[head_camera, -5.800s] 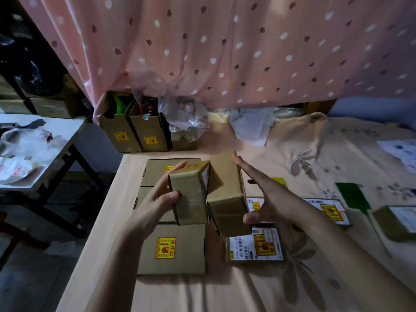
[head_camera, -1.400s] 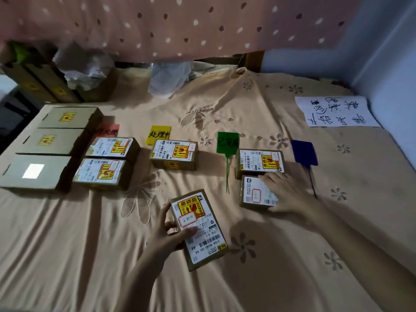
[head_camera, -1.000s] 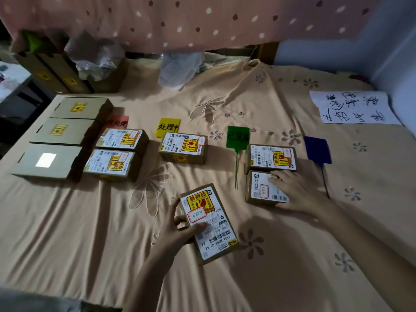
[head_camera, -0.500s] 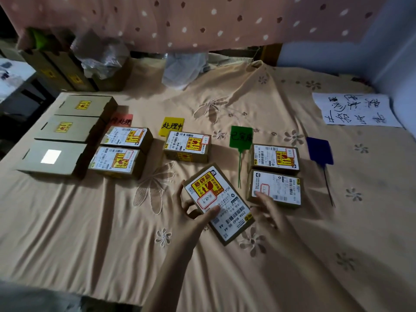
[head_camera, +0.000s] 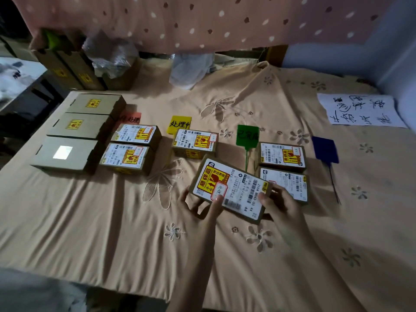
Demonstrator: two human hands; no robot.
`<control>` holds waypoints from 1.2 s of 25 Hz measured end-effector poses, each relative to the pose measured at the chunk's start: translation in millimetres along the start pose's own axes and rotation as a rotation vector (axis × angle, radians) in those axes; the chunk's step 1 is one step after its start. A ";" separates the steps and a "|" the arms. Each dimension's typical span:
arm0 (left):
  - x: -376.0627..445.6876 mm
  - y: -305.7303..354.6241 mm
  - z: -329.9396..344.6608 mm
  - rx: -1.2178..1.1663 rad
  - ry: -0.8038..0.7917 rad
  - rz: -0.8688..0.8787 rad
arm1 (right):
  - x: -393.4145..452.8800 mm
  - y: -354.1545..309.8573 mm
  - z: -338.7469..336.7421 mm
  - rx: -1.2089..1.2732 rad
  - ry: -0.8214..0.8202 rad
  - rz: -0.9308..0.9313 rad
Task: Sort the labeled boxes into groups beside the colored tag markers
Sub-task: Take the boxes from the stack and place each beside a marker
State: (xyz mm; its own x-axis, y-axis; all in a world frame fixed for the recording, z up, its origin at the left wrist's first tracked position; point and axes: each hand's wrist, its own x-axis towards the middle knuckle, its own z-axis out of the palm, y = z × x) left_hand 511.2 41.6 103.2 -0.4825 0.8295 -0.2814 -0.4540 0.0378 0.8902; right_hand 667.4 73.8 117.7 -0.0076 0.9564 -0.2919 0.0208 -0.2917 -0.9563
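Note:
A labeled cardboard box (head_camera: 231, 188) with a white shipping label and a yellow-red fragile sticker is lifted off the cloth, tilted. My left hand (head_camera: 200, 208) grips its near left end and my right hand (head_camera: 279, 201) holds its right end. Four tag markers lie in a row: red (head_camera: 132, 117), yellow (head_camera: 179, 124), green (head_camera: 247, 135), blue (head_camera: 325, 149). Two labeled boxes (head_camera: 132, 146) sit below the red tag, one box (head_camera: 194, 143) below the yellow tag, and two boxes (head_camera: 283, 164) between the green and blue tags.
Three plain brown boxes (head_camera: 76, 131) lie in a column at the left edge of the cloth-covered surface (head_camera: 112, 221). Upright cartons and plastic bags (head_camera: 108, 55) stand at the back left. A handwritten paper sheet (head_camera: 362, 110) lies far right. A dotted curtain hangs behind.
My right hand has left the lower box by the green tag and come onto the held box. Both hands now hold that box, raised higher and further toward the middle.

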 end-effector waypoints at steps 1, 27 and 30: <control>-0.2 1.9 -2.6 0.009 0.015 -0.001 | 1.4 -0.9 -1.9 -0.016 -0.001 -0.020; 195.4 -7.9 -93.8 0.826 -0.191 0.063 | 125.4 51.7 170.5 -0.348 0.318 0.082; 198.1 -9.3 -94.1 0.863 -0.205 0.102 | 125.8 54.3 171.6 -0.347 0.341 0.102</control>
State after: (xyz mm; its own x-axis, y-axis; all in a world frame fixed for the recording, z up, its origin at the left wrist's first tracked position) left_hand 349.3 153.1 5.4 -0.3087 0.9319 -0.1904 0.3459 0.2965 0.8902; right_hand 496.1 176.0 25.9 0.3382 0.8899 -0.3060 0.3368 -0.4181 -0.8436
